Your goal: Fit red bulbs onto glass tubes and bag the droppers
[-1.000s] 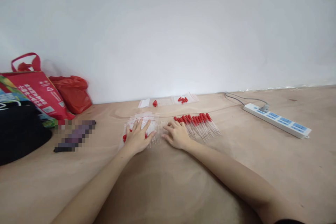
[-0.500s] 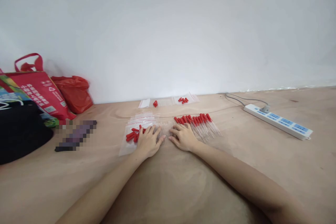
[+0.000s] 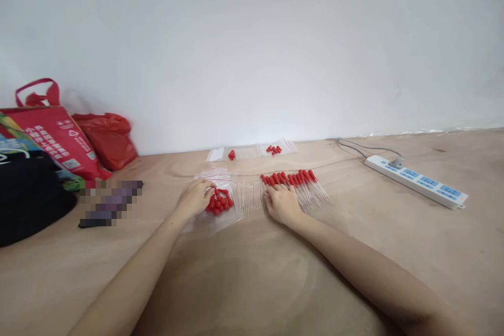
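Observation:
Several loose red rubber bulbs (image 3: 220, 202) lie heaped on clear zip bags (image 3: 226, 224). At the heap's left edge is my left hand (image 3: 195, 199), fingers curled; whether it pinches anything is too small to tell. A row of clear thin tubes (image 3: 246, 197) lies between my hands. My right hand (image 3: 282, 203) rests at the right end of that row, fingers bent down, their tips partly hidden. Beside it, droppers with red bulbs (image 3: 303, 177) lie side by side, clear tips pointing towards me.
Against the wall lie flat bags with red bulbs (image 3: 273, 149) and tubes. A white power strip (image 3: 417, 181) with a grey cable is at right. At left are a black hat (image 3: 33, 199), a red bag (image 3: 108, 139), a printed bag (image 3: 63, 139) and a blurred dark object (image 3: 112, 203).
My left hand has moved left, off the tubes, to the side of the bulbs. The bulbs and a bag have shifted right and are bunched together. My right hand has moved slightly right.

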`<state>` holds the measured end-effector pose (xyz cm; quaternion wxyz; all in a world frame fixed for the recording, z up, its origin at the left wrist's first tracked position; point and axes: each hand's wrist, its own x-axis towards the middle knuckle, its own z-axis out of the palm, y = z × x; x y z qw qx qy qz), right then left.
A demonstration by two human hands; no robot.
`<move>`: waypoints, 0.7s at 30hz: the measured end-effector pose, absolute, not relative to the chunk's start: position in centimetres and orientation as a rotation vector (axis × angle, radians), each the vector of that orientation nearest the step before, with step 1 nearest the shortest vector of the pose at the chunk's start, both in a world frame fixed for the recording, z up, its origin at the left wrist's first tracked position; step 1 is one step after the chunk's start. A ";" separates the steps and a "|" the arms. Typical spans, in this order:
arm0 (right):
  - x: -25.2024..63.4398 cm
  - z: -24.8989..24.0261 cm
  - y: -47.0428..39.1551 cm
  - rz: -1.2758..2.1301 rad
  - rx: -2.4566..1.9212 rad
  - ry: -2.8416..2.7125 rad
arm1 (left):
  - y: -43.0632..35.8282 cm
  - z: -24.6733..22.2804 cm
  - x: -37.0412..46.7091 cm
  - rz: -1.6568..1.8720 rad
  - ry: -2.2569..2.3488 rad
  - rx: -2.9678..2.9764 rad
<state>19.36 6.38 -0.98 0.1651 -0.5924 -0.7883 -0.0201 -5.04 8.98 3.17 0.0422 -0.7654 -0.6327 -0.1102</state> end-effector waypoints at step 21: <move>20.7 -0.7 5.9 -0.215 -1.804 -2.200 | 10.7 3.1 -2.8 -0.674 -2.292 -2.018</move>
